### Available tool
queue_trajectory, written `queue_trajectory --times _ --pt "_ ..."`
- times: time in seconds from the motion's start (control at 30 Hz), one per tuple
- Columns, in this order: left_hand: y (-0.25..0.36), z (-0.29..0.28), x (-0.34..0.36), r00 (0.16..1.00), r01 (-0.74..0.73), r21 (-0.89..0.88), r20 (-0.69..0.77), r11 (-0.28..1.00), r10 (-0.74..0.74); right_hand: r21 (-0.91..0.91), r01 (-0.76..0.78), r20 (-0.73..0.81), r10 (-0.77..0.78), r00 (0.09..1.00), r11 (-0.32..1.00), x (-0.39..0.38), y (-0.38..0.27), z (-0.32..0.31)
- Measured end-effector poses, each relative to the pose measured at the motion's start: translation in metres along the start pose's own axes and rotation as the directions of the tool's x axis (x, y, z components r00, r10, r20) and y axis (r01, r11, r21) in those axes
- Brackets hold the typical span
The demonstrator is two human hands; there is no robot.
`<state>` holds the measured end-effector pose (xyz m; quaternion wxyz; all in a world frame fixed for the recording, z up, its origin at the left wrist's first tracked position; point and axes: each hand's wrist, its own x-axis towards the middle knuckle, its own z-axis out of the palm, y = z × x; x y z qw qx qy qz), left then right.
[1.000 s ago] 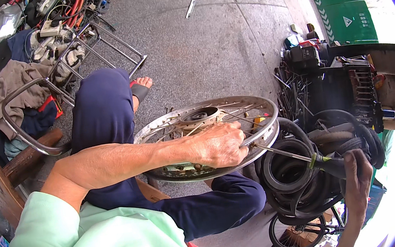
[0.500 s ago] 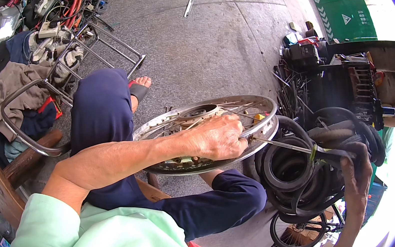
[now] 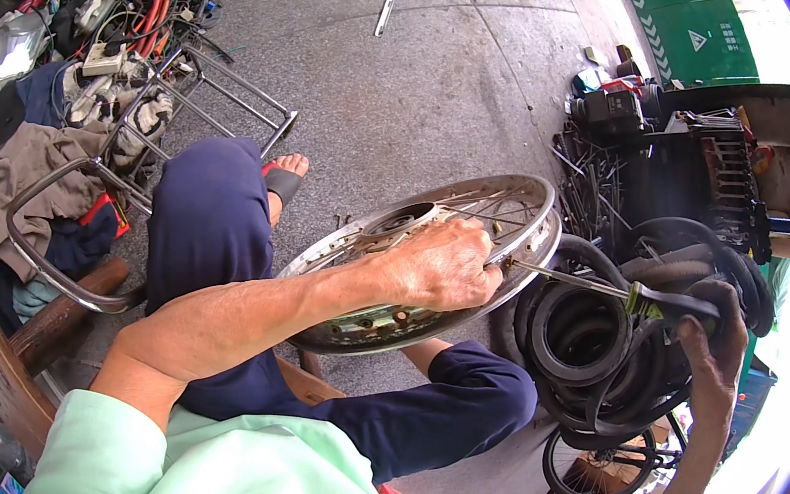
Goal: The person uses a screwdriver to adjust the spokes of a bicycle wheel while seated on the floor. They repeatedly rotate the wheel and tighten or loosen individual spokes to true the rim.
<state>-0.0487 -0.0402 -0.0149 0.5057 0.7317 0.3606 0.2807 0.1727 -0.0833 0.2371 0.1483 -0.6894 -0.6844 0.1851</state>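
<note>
A metal spoked wheel rim point(image 3: 519, 191) is held tilted over my lap, with a hub ring and loosely crossing spokes inside it. My left hand point(image 3: 444, 268) reaches across it, fingers curled inside the near right part of the wheel; the exact spot they grip is hidden under the hand. At the right, my right hand point(image 3: 711, 354) is closed around the dark and green handle of a long-shafted screwdriver point(image 3: 582, 287). The shaft runs left to the outer side of the rim, its tip meeting the rim close to my left fingers.
Black tyres and tubes point(image 3: 580, 342) are piled under my right hand. Beyond them stands a tool tray point(image 3: 716, 161), with loose rods point(image 3: 592, 174) beside it. A metal tube frame point(image 3: 66, 278), clothes point(image 3: 27, 177) and tangled cables point(image 3: 151, 18) lie left. Green barrier panels point(image 3: 685, 9) stand far right.
The wheel has tilted more, its right side rising slightly. My right hand has turned the screwdriver handle, and its green part now shows more plainly. My left hand has shifted slightly on the wheel.
</note>
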Motion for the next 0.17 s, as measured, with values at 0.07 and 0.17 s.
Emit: queue_trajectory --times 0.07,0.17 --pt "0.0001 0.0004 -0.0004 1.0 -0.014 0.003 -0.016 1.0 0.014 0.12 -0.049 -0.027 0.053 0.998 0.992 -0.0009 -0.001 0.0011" --pt "0.0054 -0.0052 0.0017 0.988 0.081 0.011 0.129 0.997 -0.082 0.188 -0.048 -0.035 0.056 0.998 0.981 -0.0012 -0.0017 0.0022"
